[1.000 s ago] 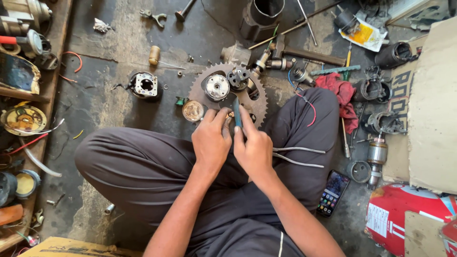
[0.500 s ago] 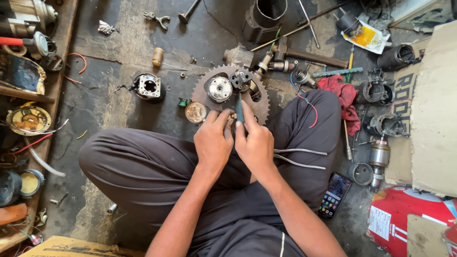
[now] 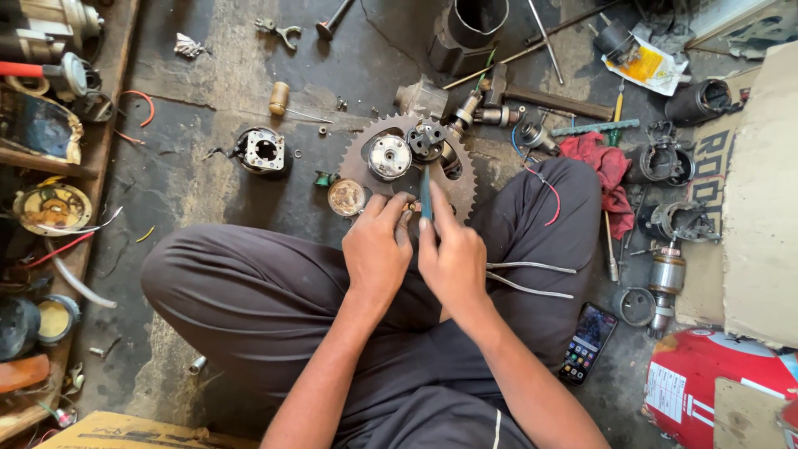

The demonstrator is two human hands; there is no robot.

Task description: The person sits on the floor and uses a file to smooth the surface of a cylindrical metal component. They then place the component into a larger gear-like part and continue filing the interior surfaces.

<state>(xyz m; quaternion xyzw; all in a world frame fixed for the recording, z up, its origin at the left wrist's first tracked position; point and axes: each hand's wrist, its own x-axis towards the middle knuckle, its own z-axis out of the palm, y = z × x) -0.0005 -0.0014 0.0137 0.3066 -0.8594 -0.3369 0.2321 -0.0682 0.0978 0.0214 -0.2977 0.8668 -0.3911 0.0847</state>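
Open floor (image 3: 208, 100) at ten o'clock of the sprocket (image 3: 366, 170). Twelve to three o'clock blocked: hammer (image 3: 540, 98), red rag (image 3: 603, 162), motor parts. Knees close off six o'clock; phone (image 3: 587, 342) at four.

A small repair workshop, with the work done sitting on the floor.

The stained concrete floor (image 3: 216, 75) is strewn with mechanical parts: a large toothed sprocket (image 3: 378, 166) at 12 o'clock, a hammer (image 3: 540, 98) and a dark metal cylinder (image 3: 474, 25) toward 1, motor armatures (image 3: 665, 278) and a red rag (image 3: 603, 162) at 3, and wooden shelves (image 3: 104, 125) crowded with wired coils and oily tins at 9.
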